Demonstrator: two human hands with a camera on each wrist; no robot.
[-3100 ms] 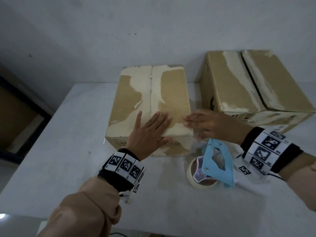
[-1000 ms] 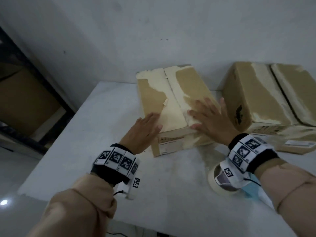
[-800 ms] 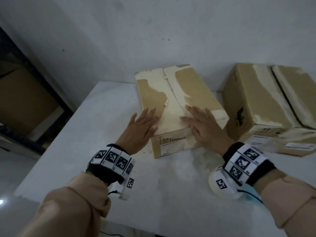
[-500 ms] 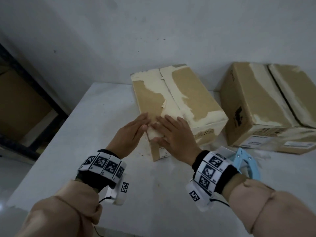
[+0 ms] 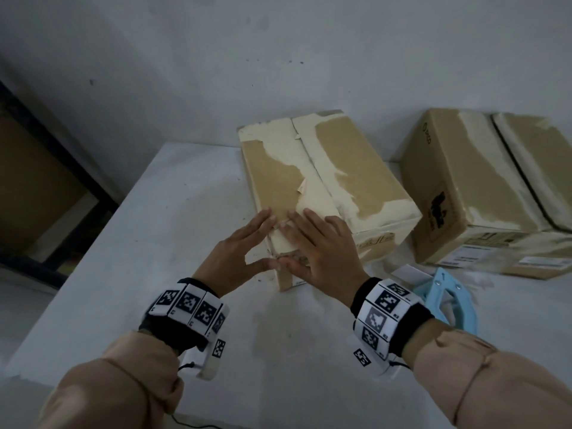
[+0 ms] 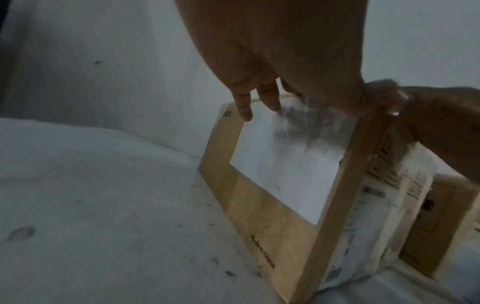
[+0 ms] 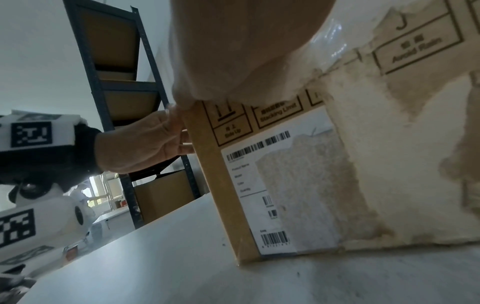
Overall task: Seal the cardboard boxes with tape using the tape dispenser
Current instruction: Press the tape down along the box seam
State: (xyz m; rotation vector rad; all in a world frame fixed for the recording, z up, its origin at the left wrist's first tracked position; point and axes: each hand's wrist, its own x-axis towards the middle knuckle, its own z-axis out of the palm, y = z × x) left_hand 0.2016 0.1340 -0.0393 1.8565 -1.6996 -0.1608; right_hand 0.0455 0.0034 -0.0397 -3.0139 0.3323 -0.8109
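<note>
Both the left hand (image 5: 244, 252) and right hand (image 5: 322, 249), fingers spread flat, press the near box (image 5: 325, 193) corner, apparently squaring it for taping; tape dispenser (image 5: 445, 292) lies unused on the surface (image 5: 154, 243).

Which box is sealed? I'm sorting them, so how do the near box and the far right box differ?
The near box has its top flaps meeting at the seam; the far right box shows a dark open gap between its flaps. Both hands, left hand and right hand, rest on the near box; nothing touches the other. Both are brown, with torn, pale patches.
</note>
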